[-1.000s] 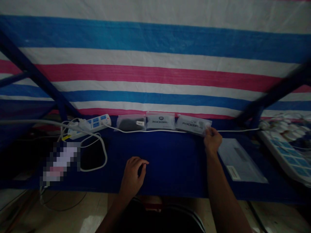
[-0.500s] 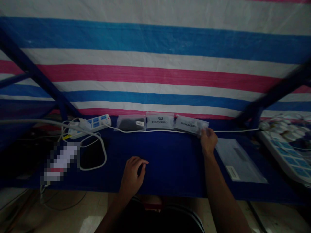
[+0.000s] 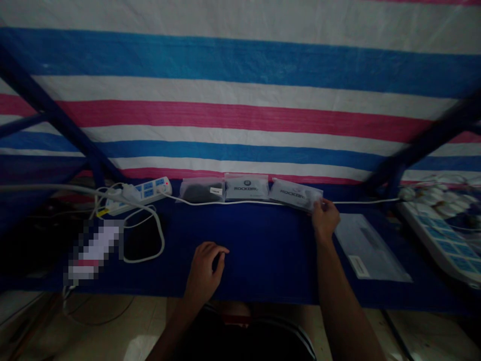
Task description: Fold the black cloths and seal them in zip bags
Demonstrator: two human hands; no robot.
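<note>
A wide tarpaulin (image 3: 240, 120) striped in blue, white and pink hangs behind the table (image 3: 263, 263), which is covered in dark blue cloth, and dark blue frame bars (image 3: 60, 120) slant across it at both sides. Pale floor tiles (image 3: 143, 346) show below the table's near edge. At the table's far edge lies a row of three clear pouches, side by side and touching or nearly so. The left pouch (image 3: 202, 190) holds something dark, the middle pouch (image 3: 247, 188) shows a ROCKBROS label, and the right pouch (image 3: 295, 194) shows the same lettering at a slight slant. A white cable (image 3: 240, 202) runs along the table just in front of them, from a power strip (image 3: 139, 196) with blue sockets at the far left of the table. Near the table's right end lies a flat plastic sleeve (image 3: 368, 245) with a small white label (image 3: 358, 266), and beyond that end sits a white panel with blue squares (image 3: 439, 230). The person's right hand (image 3: 325, 219) is at the right pouch's near corner, its fingers (image 3: 322, 204) at the plastic, though whether they grip it or only touch it cannot be told. The left hand (image 3: 206, 265) rests on the cloth, loosely curled around nothing.
</note>
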